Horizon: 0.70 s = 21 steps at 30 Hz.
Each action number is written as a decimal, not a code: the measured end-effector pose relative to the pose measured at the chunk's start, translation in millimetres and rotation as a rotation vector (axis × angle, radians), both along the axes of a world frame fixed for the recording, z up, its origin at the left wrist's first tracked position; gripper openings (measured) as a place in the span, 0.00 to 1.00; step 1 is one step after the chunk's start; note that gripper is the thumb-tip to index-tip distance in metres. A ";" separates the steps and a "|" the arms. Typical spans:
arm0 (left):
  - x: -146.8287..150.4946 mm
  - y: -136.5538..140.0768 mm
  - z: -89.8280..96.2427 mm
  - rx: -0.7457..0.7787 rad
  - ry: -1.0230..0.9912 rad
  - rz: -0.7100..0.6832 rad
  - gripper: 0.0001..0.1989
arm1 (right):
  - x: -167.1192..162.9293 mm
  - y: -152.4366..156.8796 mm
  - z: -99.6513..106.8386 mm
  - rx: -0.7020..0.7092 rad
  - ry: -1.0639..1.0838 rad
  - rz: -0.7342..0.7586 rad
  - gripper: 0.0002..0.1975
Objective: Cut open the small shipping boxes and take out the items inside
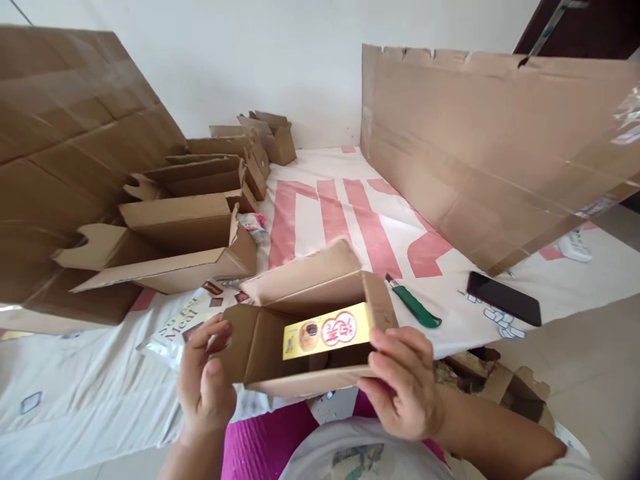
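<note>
An open cardboard box (310, 383) is tilted at the table's front edge, its flaps folded outward. Inside it lies a yellow printed packet (327, 331) with red lettering and a picture of round food. My left hand (207, 370) has its curled fingers on the box's left end flap. Wrapped over the right front corner is my right hand (403, 377), thumb underneath. A green-handled utility knife (415, 303) rests on the cloth right of the box. Just behind my left hand is a silver-white pouch (175, 320) with printed letters.
Several open cardboard boxes (200, 257) line the left side, before a large cardboard sheet (75, 127). Another tall sheet (475, 147) stands at the right. A black phone (504, 298) lies on the white-and-pink tablecloth (330, 207). Cardboard scraps (515, 393) are below the table's right edge.
</note>
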State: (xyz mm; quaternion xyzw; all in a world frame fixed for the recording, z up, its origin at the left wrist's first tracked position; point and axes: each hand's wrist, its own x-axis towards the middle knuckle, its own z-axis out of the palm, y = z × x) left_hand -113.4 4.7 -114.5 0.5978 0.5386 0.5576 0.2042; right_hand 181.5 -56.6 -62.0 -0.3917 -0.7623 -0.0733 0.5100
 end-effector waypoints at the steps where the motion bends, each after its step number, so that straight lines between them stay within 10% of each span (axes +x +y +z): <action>1: 1.2 0.1 -1.8 -0.042 -0.043 0.022 0.22 | 8.0 0.8 -3.0 -0.018 0.013 -0.018 0.25; 9: 19.7 -3.5 7.5 -0.195 0.193 -0.322 0.14 | 69.5 0.6 -35.7 -0.259 -0.113 -0.053 0.12; 15: 26.7 -7.7 -4.1 -0.292 -0.069 -0.487 0.44 | 84.5 14.4 -7.5 -0.345 -0.173 0.017 0.10; 21: 33.4 -19.0 -17.9 -0.410 -0.255 -0.520 0.40 | 90.1 38.7 11.3 -0.448 -0.340 -0.074 0.24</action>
